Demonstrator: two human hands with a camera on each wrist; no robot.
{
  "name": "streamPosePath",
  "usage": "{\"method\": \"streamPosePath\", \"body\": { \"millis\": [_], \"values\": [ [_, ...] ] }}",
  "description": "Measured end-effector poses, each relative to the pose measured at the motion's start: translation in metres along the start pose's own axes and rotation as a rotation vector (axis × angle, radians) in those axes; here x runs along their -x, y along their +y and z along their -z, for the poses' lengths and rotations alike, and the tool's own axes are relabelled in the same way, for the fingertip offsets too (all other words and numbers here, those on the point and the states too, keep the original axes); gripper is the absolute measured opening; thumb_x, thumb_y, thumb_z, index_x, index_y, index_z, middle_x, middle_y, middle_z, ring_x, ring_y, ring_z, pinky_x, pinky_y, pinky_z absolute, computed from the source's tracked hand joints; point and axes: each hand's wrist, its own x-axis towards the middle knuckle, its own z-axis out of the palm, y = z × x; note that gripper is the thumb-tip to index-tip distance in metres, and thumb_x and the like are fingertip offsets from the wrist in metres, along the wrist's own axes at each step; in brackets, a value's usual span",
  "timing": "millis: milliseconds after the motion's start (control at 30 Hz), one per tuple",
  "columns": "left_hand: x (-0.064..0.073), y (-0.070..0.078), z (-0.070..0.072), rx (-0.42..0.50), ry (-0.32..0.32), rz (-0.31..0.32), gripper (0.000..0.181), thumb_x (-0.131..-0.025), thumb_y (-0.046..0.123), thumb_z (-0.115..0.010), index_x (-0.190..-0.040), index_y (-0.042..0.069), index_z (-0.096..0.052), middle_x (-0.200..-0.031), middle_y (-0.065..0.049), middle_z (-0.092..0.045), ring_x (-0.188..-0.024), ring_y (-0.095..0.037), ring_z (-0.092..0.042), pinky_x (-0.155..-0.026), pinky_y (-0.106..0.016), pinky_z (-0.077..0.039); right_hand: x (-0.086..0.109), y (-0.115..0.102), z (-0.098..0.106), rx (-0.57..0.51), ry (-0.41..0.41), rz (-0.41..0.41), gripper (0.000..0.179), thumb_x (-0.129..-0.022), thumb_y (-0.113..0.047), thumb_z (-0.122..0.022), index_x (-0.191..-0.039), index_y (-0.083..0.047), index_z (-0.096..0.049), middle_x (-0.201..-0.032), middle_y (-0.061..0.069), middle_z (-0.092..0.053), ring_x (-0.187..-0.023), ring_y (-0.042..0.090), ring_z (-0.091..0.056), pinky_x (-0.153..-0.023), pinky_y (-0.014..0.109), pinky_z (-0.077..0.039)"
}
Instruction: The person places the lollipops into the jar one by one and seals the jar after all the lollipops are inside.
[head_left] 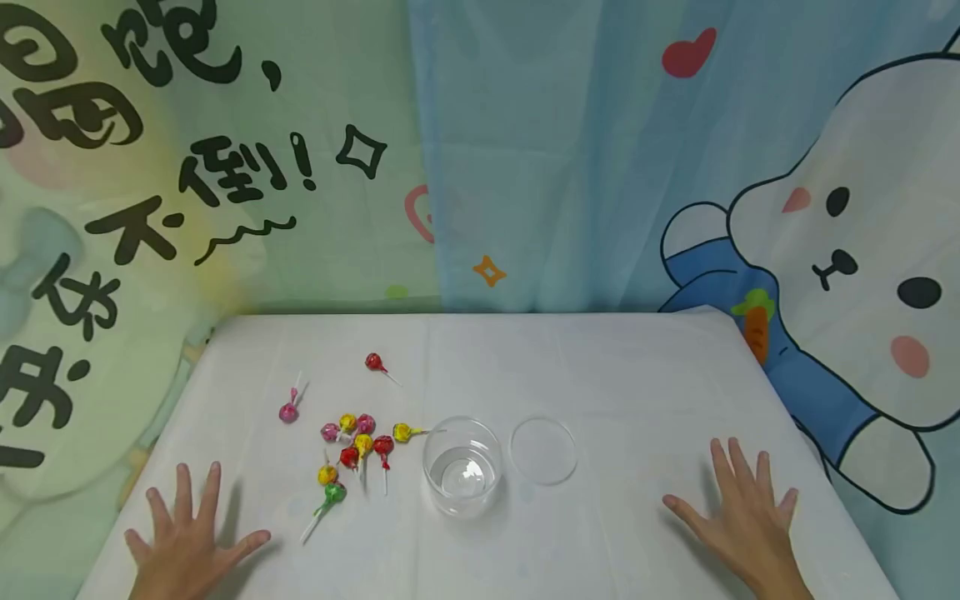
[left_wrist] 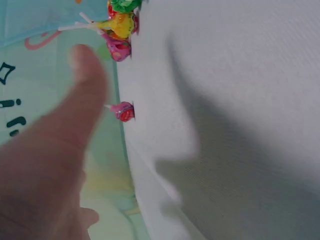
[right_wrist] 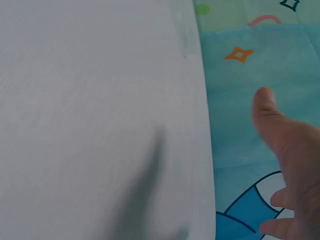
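Observation:
My left hand (head_left: 183, 542) is held over the table's near left with fingers and thumb spread, holding nothing. Nearest to it are a green lollipop (head_left: 334, 492) and a yellow lollipop (head_left: 327, 474). Beyond these lies a loose cluster of several red, yellow and pink lollipops (head_left: 365, 424). A clear round jar (head_left: 462, 487) stands right of the cluster, with a flat transparent lid (head_left: 543, 451) beside it. One yellow lollipop (head_left: 402, 432) has its stick pointing at the jar. Over on the near right, my right hand (head_left: 750, 517) is also spread and holds nothing.
A white cloth covers the table (head_left: 637, 375). One pink lollipop (head_left: 288, 412) and one red lollipop (head_left: 374, 362) lie apart toward the back left. Behind the table hangs a printed curtain (head_left: 540, 167) with large lettering and a white cartoon bear.

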Motion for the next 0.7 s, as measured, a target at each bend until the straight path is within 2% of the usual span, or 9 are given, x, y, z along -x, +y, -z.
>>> {"method": "streamPosePath", "body": {
  "millis": [100, 167, 200, 267, 333, 400, 433, 533, 700],
  "values": [
    [0.0, 0.001, 0.0, 0.013, 0.043, -0.028, 0.126, -0.065, 0.083, -0.06, -0.153, 0.005, -0.013, -0.155, -0.036, -0.006, -0.133, -0.069, -0.01, -0.096, -0.085, -0.009, -0.002, -0.01, 0.003, -0.111, 0.024, 0.037, 0.109, -0.077, -0.059, -0.071, -0.15, 0.005, -0.021, -0.15, 0.036, -0.026, -0.143, 0.056, -0.005, -0.107, 0.078, -0.003],
    [0.0, 0.001, -0.001, 0.05, 0.118, -0.069, 0.119, -0.07, 0.078, -0.063, -0.152, 0.006, -0.016, -0.153, -0.035, -0.015, -0.134, -0.065, -0.014, -0.096, -0.085, -0.013, -0.002, -0.019, 0.005, -0.238, 0.022, 0.065, 0.101, -0.081, -0.051, -0.072, -0.151, 0.002, -0.021, -0.151, 0.033, -0.028, -0.144, 0.052, -0.011, -0.109, 0.074, -0.01],
    [0.0, 0.001, -0.002, 0.075, 0.177, -0.101, 0.114, -0.071, 0.073, -0.066, -0.151, 0.005, -0.021, -0.151, -0.035, -0.023, -0.134, -0.064, -0.018, -0.095, -0.085, -0.017, -0.002, -0.025, 0.006, -0.31, 0.024, 0.089, 0.096, -0.083, -0.046, -0.072, -0.152, 0.0, -0.022, -0.152, 0.032, -0.029, -0.143, 0.05, -0.016, -0.116, 0.064, -0.014],
    [-0.002, 0.002, -0.004, 0.132, 0.304, -0.167, 0.102, -0.073, 0.061, -0.073, -0.147, 0.004, -0.031, -0.145, -0.034, -0.036, -0.131, -0.061, -0.028, -0.094, -0.081, -0.024, 0.001, -0.037, 0.003, -0.473, 0.04, 0.162, 0.085, -0.086, -0.032, -0.073, -0.152, -0.004, -0.027, -0.152, 0.026, -0.033, -0.148, 0.029, -0.024, -0.121, 0.038, -0.023],
    [-0.005, 0.005, -0.004, 0.212, 0.438, -0.255, 0.087, -0.075, 0.049, -0.077, -0.14, 0.001, -0.042, -0.137, -0.033, -0.046, -0.126, -0.059, -0.036, -0.095, -0.075, -0.03, 0.005, -0.052, -0.001, -0.623, 0.046, 0.241, 0.076, -0.087, -0.018, -0.072, -0.15, -0.007, -0.031, -0.151, 0.022, -0.037, -0.144, 0.007, -0.031, -0.112, 0.015, -0.031],
    [-0.01, 0.011, -0.003, 0.278, 0.522, -0.317, 0.075, -0.075, 0.036, -0.08, -0.132, -0.001, -0.05, -0.13, -0.032, -0.052, -0.121, -0.056, -0.042, -0.094, -0.07, -0.035, 0.006, -0.067, -0.007, -0.735, 0.051, 0.352, 0.072, -0.086, -0.007, -0.072, -0.148, -0.007, -0.035, -0.148, 0.018, -0.04, -0.136, -0.011, -0.032, -0.102, -0.002, -0.028],
    [-0.012, 0.014, -0.001, 0.311, 0.542, -0.338, 0.072, -0.074, 0.031, -0.081, -0.131, -0.002, -0.051, -0.129, -0.031, -0.053, -0.121, -0.055, -0.044, -0.095, -0.067, -0.036, 0.007, -0.075, -0.01, -0.783, 0.04, 0.398, 0.072, -0.085, -0.003, -0.072, -0.147, -0.006, -0.036, -0.147, 0.019, -0.041, -0.132, -0.018, -0.031, -0.103, 0.0, -0.03],
    [-0.018, 0.028, 0.006, 0.391, 0.563, -0.382, 0.068, -0.07, 0.016, -0.083, -0.128, -0.004, -0.054, -0.127, -0.029, -0.055, -0.118, -0.049, -0.046, -0.093, -0.062, -0.038, 0.008, -0.1, -0.016, -0.882, -0.025, 0.496, 0.076, -0.083, 0.0, -0.073, -0.148, -0.008, -0.035, -0.148, 0.019, -0.04, -0.135, -0.013, -0.033, -0.105, 0.005, -0.033],
    [-0.028, 0.049, 0.012, 0.412, 0.562, -0.428, 0.066, -0.067, 0.011, -0.085, -0.124, -0.004, -0.057, -0.126, -0.025, -0.057, -0.115, -0.043, -0.05, -0.09, -0.058, -0.043, 0.009, -0.135, -0.023, -0.956, -0.129, 0.581, 0.081, -0.079, -0.005, -0.077, -0.148, -0.01, -0.035, -0.149, 0.015, -0.04, -0.137, -0.006, -0.035, -0.108, 0.01, -0.034]
  ]
}}
